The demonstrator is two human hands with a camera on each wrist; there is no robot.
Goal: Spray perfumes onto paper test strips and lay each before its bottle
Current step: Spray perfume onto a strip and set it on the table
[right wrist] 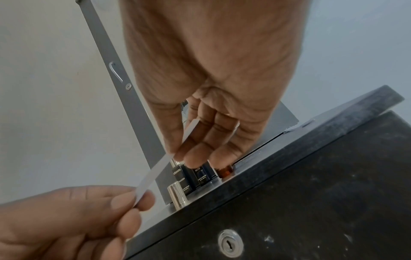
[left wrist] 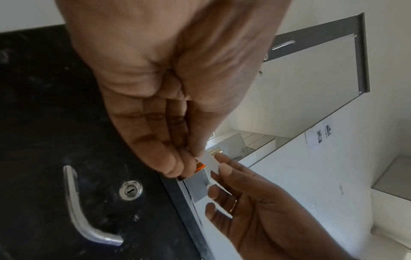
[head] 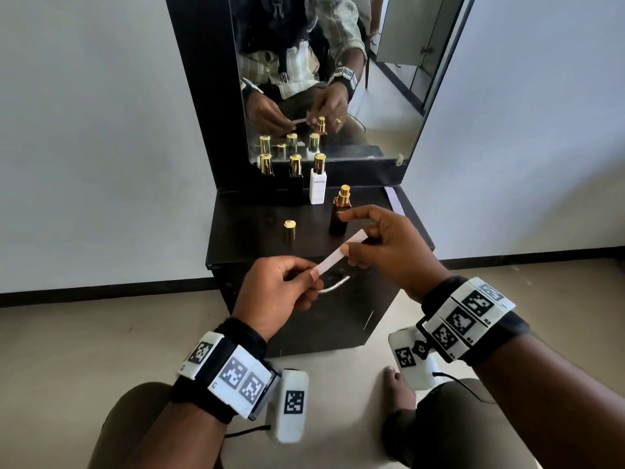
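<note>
A white paper test strip hangs in the air above the front edge of the black cabinet top. My left hand pinches its near end between thumb and fingers. My right hand pinches the strip further along, with the far end lying across its fingers. Just behind the right hand stands an uncapped amber perfume bottle, and its gold cap stands alone to the left. A white bottle and two dark bottles, all gold-capped, line the back.
A mirror rises behind the bottles and reflects them and my hands. The cabinet front carries a metal handle and a keyhole. A pale strip lies along the top's right rear edge. My knees and a bare foot are below.
</note>
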